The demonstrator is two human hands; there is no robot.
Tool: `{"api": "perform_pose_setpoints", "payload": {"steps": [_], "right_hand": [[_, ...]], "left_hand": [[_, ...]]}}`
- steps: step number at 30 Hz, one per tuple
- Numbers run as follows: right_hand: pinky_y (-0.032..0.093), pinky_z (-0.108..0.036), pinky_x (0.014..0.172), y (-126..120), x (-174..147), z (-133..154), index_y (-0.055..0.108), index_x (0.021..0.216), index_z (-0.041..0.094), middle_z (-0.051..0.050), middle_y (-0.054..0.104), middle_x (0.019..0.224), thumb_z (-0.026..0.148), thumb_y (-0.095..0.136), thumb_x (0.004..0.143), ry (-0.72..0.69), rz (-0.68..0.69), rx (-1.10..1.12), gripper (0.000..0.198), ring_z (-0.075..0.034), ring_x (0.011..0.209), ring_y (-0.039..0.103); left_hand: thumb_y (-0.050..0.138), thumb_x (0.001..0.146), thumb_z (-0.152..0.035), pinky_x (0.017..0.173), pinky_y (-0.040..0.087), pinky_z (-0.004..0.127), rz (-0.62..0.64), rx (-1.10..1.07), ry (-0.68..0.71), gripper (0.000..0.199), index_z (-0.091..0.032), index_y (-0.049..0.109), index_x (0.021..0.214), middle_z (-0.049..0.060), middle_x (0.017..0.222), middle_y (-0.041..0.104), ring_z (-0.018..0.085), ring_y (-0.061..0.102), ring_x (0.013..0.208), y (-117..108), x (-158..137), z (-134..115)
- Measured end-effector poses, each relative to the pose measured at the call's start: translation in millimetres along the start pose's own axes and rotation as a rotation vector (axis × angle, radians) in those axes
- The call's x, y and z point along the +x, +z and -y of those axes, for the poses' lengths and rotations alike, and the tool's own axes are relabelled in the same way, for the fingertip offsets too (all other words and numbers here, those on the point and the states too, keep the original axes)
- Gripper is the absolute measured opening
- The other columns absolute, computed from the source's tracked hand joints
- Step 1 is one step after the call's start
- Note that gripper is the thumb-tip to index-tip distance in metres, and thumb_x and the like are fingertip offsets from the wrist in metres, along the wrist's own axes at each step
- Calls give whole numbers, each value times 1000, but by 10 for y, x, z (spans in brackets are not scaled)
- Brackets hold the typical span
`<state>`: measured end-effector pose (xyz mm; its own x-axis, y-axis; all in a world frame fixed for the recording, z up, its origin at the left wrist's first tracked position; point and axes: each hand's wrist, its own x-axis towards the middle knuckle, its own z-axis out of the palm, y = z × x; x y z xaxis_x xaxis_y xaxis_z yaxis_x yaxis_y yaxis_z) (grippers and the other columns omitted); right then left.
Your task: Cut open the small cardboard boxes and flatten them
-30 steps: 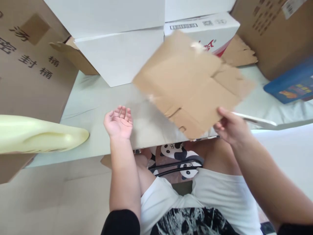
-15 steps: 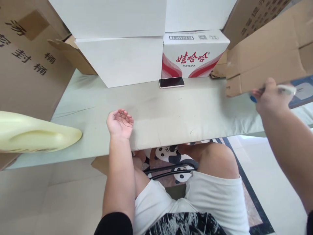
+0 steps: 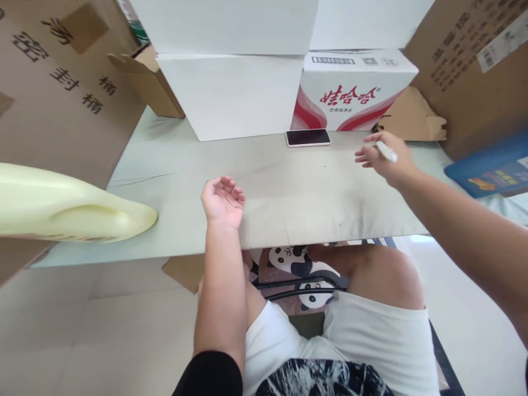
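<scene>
My left hand (image 3: 225,201) rests palm up near the front of the table, fingers loosely curled and apart, nothing in it. My right hand (image 3: 388,157) is over the right part of the table, in front of a white and red water carton (image 3: 355,93). A slim white object (image 3: 386,151) is held in it, its far end hidden by the fingers; its kind does not show. Left of that hand, a phone (image 3: 308,137) lies screen up against the cartons.
Plain white boxes (image 3: 235,93) are stacked at the back of the pale table (image 3: 284,192). Large brown cartons flank both sides. A pale yellow moulded object (image 3: 74,206) juts in from the left. A cardboard piece (image 3: 416,118) and a blue package (image 3: 490,170) are at right.
My right hand has let go of the large cardboard piece, which is out of view, and moved left over the table with the white object. My left hand keeps its pose; the view has shifted left.
</scene>
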<state>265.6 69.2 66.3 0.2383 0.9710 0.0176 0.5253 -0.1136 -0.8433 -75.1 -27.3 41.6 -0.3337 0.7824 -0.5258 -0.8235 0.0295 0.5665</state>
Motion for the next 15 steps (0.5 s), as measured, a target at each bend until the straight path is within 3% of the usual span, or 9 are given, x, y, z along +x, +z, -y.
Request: {"api": "perform_pose_setpoints", "payload": {"steps": [8,15], "right_hand": [[52,-36,72,1129,-214,680,63,97,22,-4,75,74,26,66,77,-339,329,-212,21,-23,70,70],[54,-36,81,2521,-348,1798,60,106,27,-1,79,90,27,66,76,-624,610,-196,30,-22,79,73]], "left_hand": [[54,79,-22,44,37,17,-6,-215,-104,10,-18,55,70,-5,56,54,7,51,42,-182,-128,-210],[60,69,-23,46,32,16,-24,-365,-126,12,-18,50,65,-6,57,47,5,44,43,-336,-146,-315]]}}
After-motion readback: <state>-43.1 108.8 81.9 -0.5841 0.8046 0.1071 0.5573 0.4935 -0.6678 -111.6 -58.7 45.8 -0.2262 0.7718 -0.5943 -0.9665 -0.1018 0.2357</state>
